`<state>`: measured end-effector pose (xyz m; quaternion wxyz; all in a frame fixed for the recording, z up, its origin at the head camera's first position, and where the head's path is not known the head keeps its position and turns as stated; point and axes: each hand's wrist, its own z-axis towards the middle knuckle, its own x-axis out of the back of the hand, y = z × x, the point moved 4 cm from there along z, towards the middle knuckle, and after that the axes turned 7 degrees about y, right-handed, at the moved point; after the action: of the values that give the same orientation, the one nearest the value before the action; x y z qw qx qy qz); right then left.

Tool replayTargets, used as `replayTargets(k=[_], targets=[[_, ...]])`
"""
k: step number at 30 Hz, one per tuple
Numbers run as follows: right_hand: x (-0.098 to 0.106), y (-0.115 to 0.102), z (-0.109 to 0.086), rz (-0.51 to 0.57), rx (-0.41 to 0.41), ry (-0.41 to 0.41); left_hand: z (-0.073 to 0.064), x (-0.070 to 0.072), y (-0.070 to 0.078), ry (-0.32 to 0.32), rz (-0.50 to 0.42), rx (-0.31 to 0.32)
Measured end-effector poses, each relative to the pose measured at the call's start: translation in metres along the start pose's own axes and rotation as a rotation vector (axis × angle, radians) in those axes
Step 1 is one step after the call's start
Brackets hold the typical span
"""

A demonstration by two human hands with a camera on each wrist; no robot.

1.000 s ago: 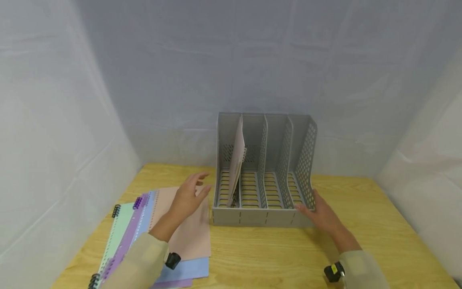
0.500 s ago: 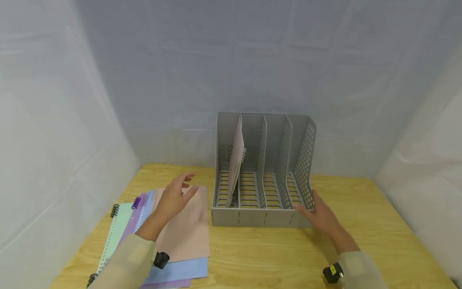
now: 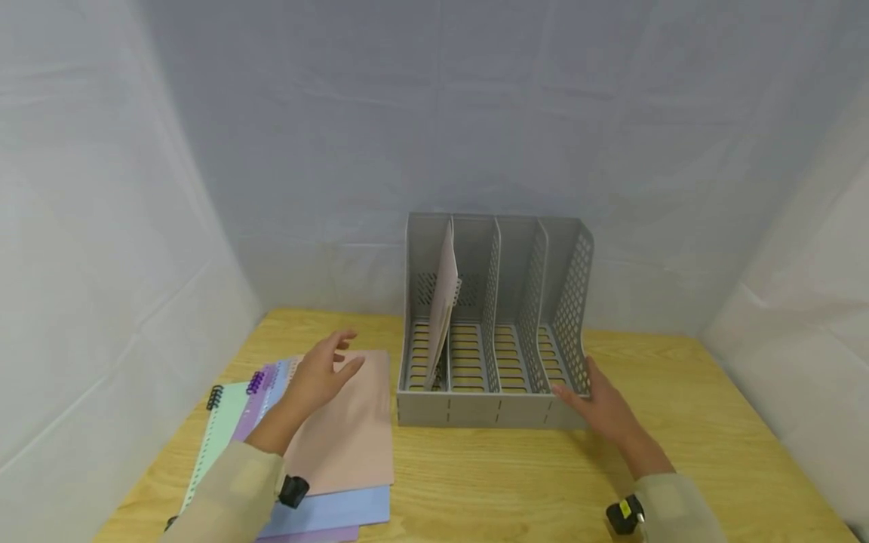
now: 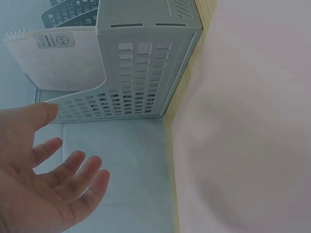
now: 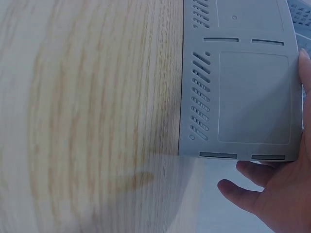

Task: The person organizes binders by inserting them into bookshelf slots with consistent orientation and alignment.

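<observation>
A grey plastic file rack with several upright compartments stands on the table. In its leftmost slot leans a spiral notebook with a pale cover, also seen in the left wrist view. My right hand holds the rack's front right corner, thumb over the front edge and fingers along the outer side. My left hand, fingers loosely bent and holding nothing, hovers above the pink notebook. That notebook tops a fanned stack, with a blue notebook, a purple notebook and a green notebook showing beneath.
The wooden table runs up to a white sheet behind the rack. More white sheeting hangs at the left and right sides. Each wrist wears a small black camera.
My left hand has drawn left and slightly down, away from the rack and over the notebook stack. The right hand stays at the rack's corner.
</observation>
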<state>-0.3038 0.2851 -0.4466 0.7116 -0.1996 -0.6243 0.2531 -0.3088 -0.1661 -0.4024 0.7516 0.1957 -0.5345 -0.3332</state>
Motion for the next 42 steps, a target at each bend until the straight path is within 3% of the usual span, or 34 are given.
replayTargets(k=[14, 24, 42], targets=[[-0.002, 0.002, 0.002, 0.007, -0.004, 0.009, -0.010, -0.002, -0.020, -0.097, 0.091, 0.094], [-0.001, 0.003, 0.003, 0.013, 0.007, 0.020, -0.012, -0.002, -0.029, -0.118, 0.136, 0.120], [-0.002, 0.003, 0.000, 0.004, -0.014, 0.012, -0.021, 0.001, -0.047, -0.183, 0.183, 0.236]])
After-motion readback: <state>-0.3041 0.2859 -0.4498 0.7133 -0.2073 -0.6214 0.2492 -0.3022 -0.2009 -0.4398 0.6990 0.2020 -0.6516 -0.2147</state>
